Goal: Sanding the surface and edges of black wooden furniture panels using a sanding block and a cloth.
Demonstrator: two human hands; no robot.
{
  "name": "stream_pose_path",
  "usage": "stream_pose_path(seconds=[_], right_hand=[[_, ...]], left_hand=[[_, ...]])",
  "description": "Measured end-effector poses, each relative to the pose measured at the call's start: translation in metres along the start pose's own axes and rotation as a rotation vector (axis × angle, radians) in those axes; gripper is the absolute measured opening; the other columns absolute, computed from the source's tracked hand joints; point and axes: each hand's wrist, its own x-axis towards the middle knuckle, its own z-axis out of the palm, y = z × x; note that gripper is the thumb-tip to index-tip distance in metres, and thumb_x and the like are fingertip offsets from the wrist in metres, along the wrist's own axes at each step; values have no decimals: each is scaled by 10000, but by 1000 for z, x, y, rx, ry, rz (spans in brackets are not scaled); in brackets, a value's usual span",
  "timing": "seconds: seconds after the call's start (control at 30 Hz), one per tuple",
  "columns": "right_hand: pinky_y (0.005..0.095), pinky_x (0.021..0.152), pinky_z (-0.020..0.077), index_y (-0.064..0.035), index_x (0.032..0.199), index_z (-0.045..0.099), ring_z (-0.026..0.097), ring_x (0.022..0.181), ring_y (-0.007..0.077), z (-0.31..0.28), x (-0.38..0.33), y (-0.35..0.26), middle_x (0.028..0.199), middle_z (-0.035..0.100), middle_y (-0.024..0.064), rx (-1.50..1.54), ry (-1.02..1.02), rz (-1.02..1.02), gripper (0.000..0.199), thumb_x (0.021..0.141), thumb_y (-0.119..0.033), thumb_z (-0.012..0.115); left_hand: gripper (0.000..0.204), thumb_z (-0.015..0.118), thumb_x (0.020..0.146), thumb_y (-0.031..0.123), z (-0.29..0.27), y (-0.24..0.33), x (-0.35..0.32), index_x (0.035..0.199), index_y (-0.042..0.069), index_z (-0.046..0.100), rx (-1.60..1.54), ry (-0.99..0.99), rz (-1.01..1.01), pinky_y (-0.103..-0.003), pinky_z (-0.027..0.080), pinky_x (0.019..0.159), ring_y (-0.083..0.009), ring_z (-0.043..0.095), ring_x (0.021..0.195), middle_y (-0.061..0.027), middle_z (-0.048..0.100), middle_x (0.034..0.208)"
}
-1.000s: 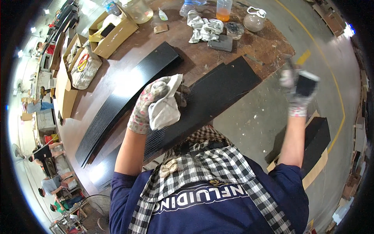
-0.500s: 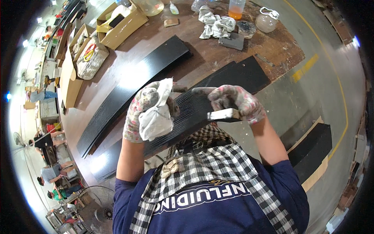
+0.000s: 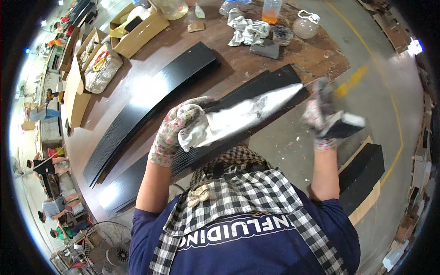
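Observation:
My left hand [image 3: 173,129], in a flowered work glove, is closed on a white cloth [image 3: 243,117]. The cloth stretches out to the right over a curved black board [image 3: 286,79], its far part smeared by motion. Off the table's right side, my right hand [image 3: 319,112] is raised and blurred. Its glove is closed around a small block [image 3: 344,125], dark with a pale face. A thin strand seems to run between the cloth's tip and the right hand's fingers. Farther left lies another curved black board [image 3: 156,94], glossy with light.
Open cardboard boxes [image 3: 142,35] and a wrapped bundle [image 3: 103,68] stand at the far left. Crumpled rags [image 3: 250,31], a grey block [image 3: 265,48], a jug [image 3: 306,25] and an orange-liquid container [image 3: 271,11] are at the back. More black boards [image 3: 362,172] sit at right; a fan [image 3: 107,250] stands lower left.
My right hand has swung out to the right with the block. The white cloth, bunched at my left hand before, is now stretched out toward the right.

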Motion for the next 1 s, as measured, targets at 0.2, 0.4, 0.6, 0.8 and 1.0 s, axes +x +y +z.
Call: stream_pose_path(seconds=[0.2,0.4,0.6,0.8,1.0], right_hand=[[395,824,473,-31,1453,313,526,988,269,-43,-3,-144,1545,275,101,-242,306,-170,776,819,-379,596],[351,793,543,-31,1300,512,629,980,257,-129,-66,-209,1216,599,109,-1076,579,175,524,887,-329,634],[468,774,548,-2,1289,508,635,949,372,-138,-118,-221,1180,604,212,-264,507,-65,587,878,-405,622],[357,898,490,-64,1317,534,617,1045,231,-102,-88,-193,1361,510,146,-1389,754,523,674,720,-239,792],[385,954,493,-84,1185,649,600,1120,269,-52,-57,-154,1565,194,92,-2463,335,678,522,707,-236,794]], left_hand=[[400,643,838,250,0,14,-16,1092,-59,628,314,-4,-137,-259,475,842,-120,591,937,-113,651,1119],[371,611,870,160,2,26,-24,1171,-57,595,415,155,-107,-252,480,807,-122,605,851,-76,662,936],[340,639,829,83,17,12,-23,1154,-17,633,658,189,-173,-239,483,785,-93,607,830,-67,686,919],[399,710,757,130,32,3,-20,1146,60,650,1094,195,6,-340,517,781,-290,667,862,-154,665,940],[461,726,752,246,35,-15,-23,1187,131,626,1436,231,-17,-403,524,769,-344,642,885,-152,619,1050]])
